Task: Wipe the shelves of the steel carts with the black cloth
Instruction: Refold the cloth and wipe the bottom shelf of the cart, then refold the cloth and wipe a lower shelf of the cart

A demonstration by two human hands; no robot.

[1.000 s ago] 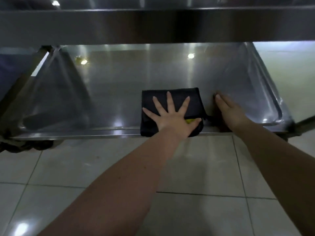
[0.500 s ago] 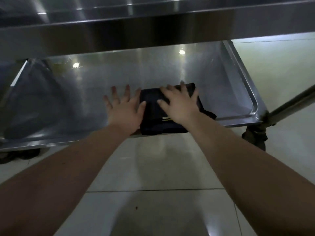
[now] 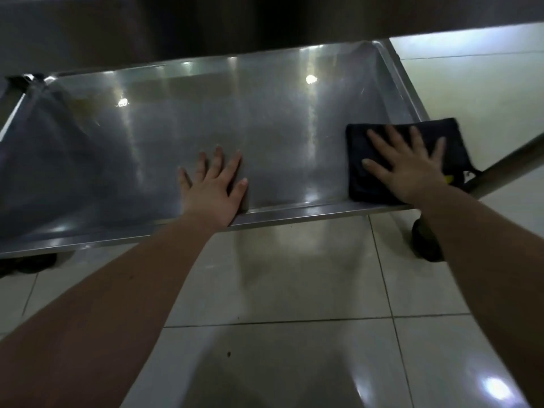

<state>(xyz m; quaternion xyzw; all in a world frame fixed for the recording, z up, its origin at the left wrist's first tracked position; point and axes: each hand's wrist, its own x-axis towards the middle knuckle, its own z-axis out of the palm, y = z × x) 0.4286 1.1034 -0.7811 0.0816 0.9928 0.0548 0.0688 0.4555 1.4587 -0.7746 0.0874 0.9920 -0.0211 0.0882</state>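
Observation:
The folded black cloth (image 3: 360, 160) lies on the lower steel shelf (image 3: 235, 119) of the cart, at its front right corner. My right hand (image 3: 409, 169) presses flat on the cloth with fingers spread. My left hand (image 3: 213, 187) rests flat on the bare shelf near the front rim, about mid-width, fingers straight. The shelf is a shallow steel tray with raised edges and bright light reflections.
An upper shelf (image 3: 206, 22) of the cart overhangs the back of the lower one. A steel cart leg (image 3: 506, 166) slants at the right corner above a black caster wheel (image 3: 424, 242). Pale floor tiles (image 3: 294, 290) lie in front.
The cloth passed from my left hand to my right hand, which slid it from the shelf's middle to the front right corner. My left hand now lies on bare steel.

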